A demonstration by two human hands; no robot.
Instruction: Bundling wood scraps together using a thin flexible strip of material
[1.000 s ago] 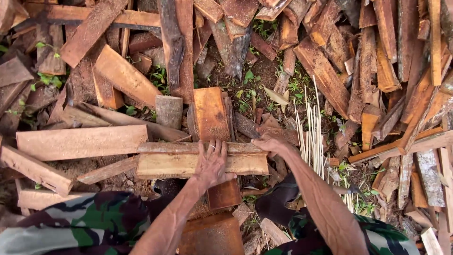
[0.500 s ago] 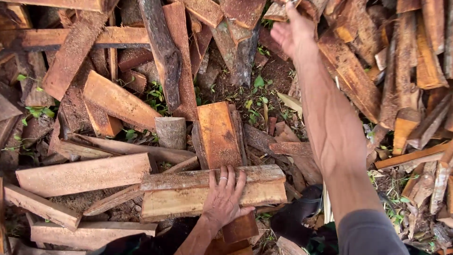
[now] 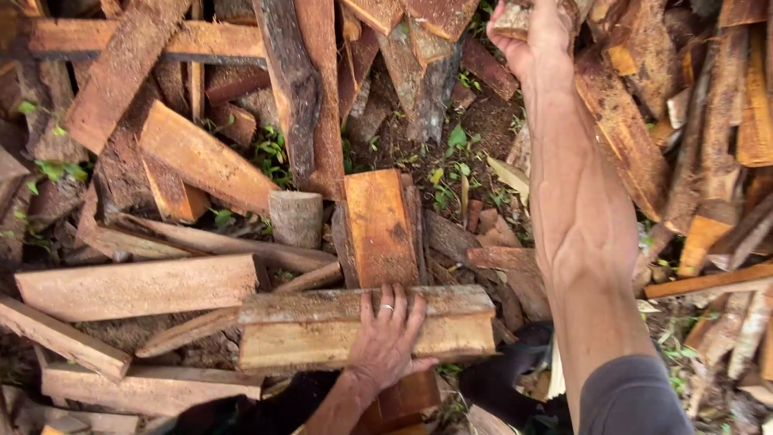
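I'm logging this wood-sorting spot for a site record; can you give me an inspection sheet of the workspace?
Surface: bare soil with green weeds, mostly covered by wood.
Job's things: pale rectangular wooden slab lying flat; rough brown wood piece at the top edge.
Clutter: reddish bark-edged planks all around; short round log stub.
Grippers: left hand pressed flat on the slab; right hand, grip closed on the wood piece.
Cables: nothing seen.
Surroundings: heaped offcuts at right.

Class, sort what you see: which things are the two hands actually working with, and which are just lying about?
In hand:
left hand flat on pale plank
right hand gripping wood piece at pile top

Lying about:
orange slab
round log stub
long plank
green weeds
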